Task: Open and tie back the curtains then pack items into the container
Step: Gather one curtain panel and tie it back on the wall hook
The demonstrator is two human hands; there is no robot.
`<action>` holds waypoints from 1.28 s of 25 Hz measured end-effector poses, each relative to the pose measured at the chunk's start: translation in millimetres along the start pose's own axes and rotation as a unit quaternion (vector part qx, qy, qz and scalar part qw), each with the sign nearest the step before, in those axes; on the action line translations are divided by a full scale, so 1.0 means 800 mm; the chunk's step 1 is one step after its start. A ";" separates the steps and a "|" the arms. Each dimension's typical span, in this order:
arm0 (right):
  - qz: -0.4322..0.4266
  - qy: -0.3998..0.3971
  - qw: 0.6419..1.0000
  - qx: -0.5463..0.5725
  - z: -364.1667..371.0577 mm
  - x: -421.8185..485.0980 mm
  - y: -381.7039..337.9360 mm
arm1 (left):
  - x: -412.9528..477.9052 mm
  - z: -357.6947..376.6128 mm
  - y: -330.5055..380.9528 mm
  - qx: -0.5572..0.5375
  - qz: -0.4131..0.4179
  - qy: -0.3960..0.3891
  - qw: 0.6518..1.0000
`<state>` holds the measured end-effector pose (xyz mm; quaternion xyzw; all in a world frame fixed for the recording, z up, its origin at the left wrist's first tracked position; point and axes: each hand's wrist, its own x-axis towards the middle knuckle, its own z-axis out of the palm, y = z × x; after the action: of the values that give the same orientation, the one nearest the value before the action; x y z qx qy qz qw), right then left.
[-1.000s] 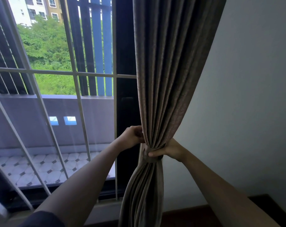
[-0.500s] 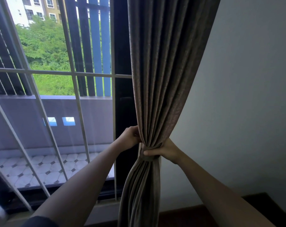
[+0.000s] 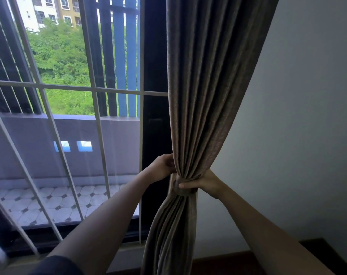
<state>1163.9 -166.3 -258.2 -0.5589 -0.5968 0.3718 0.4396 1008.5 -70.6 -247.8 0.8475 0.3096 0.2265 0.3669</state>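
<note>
A taupe curtain (image 3: 206,86) hangs gathered at the right side of the window, cinched at waist height by a matching fabric tieback (image 3: 183,190). My left hand (image 3: 162,168) grips the curtain's left edge just above the band, its fingertips hidden behind the folds. My right hand (image 3: 204,182) holds the gathered folds from the right, its thumb lying across the front of the tieback. Below the band the curtain flares out and drops to the floor.
A window with a white metal grille (image 3: 93,90) fills the left, with a sheer curtain (image 3: 49,155) over its lower part and a tiled balcony (image 3: 55,203) outside. A plain white wall (image 3: 297,135) stands on the right above a dark skirting board (image 3: 317,249).
Both hands stay at the cinched point of the curtain. The view has shifted slightly; the grip looks the same.
</note>
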 end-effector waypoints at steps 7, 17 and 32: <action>0.004 0.003 1.000 0.006 0.006 0.000 -0.012 | 0.004 -0.004 0.007 0.085 -0.034 0.031 0.995; -0.014 0.061 0.998 0.011 0.009 -0.012 -0.025 | 0.011 0.028 -0.020 0.105 0.063 0.126 0.984; -0.012 0.039 0.999 0.016 0.008 -0.006 -0.024 | 0.014 0.013 -0.036 0.280 0.039 0.046 0.958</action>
<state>1151.0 -172.5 -242.8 -0.5585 -0.5796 0.3540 0.4762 1012.4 -52.3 -274.3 0.9164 0.3439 0.1833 0.0916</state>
